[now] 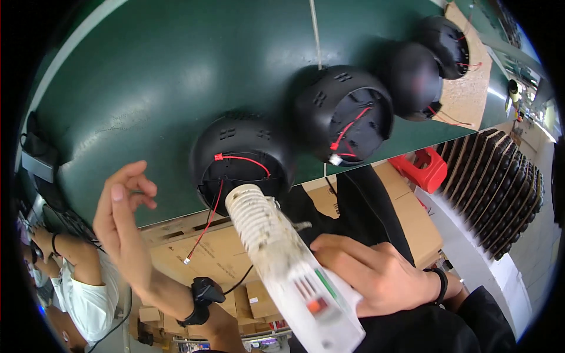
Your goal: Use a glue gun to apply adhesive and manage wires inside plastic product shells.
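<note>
My right hand [376,273] is wrapped round the handle of a white hand tool that looks like a hot glue gun [273,253]. Its ribbed front is stained, and a red switch [316,305] sits on its body. The gun's front end overlaps the near rim of a round black plastic housing [247,132] at the table edge. Red wires [244,157] with small connectors lie in that housing's opening, and one hangs over the edge. Left of it, my left hand [125,212] is raised with fingers loosely bent and apart, touching nothing.
More black housings [344,112] with red wires stand to the right on the green table [147,76], two of them by a cardboard sheet [471,88]. Beyond the edge are a red plastic part [421,170], stacked dark round parts [494,182] and cardboard boxes. Another person [91,288] is at left.
</note>
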A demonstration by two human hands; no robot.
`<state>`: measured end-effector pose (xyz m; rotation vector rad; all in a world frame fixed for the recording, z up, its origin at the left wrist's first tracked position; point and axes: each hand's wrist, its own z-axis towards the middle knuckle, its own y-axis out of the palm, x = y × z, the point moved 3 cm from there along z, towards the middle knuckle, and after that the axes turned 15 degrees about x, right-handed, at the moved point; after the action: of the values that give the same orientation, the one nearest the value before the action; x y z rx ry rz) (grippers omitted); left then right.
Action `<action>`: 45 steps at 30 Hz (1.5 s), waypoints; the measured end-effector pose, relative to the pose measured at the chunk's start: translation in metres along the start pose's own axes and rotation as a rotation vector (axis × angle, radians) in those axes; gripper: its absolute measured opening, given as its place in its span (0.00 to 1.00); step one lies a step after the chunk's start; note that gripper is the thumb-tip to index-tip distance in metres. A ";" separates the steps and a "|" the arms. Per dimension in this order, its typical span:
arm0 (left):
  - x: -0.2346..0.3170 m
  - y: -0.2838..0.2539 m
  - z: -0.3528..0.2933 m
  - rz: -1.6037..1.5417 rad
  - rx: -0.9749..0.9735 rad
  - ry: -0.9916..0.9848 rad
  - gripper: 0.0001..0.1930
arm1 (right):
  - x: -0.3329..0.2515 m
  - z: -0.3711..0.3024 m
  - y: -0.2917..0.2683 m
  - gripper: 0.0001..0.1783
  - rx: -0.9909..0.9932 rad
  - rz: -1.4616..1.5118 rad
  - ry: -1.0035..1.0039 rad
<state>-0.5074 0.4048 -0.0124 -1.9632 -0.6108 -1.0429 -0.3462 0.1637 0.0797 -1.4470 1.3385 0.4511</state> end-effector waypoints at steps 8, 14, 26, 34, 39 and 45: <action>-0.037 0.029 -0.050 0.029 -0.134 0.043 0.48 | -0.004 -0.037 -0.059 0.26 -0.034 0.169 0.134; -0.011 0.087 -0.070 0.135 0.019 0.307 0.67 | 0.051 -0.112 -0.169 0.21 0.568 0.391 0.644; 0.072 0.135 -0.122 -0.192 0.362 0.197 0.66 | 0.334 -0.030 -0.389 0.26 1.065 -0.883 0.080; 0.111 0.201 -0.144 0.158 0.469 0.244 0.64 | 0.315 -0.008 -0.369 0.39 0.959 -0.693 0.099; 0.112 0.208 -0.147 0.071 0.418 0.179 0.68 | 0.228 0.039 -0.312 0.58 0.638 -0.422 -0.473; 0.055 0.221 -0.148 -0.129 0.344 0.126 0.68 | 0.237 0.097 -0.304 0.67 0.426 -0.327 -0.565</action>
<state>-0.3871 0.1617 -0.0131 -1.5650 -0.7981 -1.0523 0.0282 0.0746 -0.0194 -1.0461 0.6761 0.3021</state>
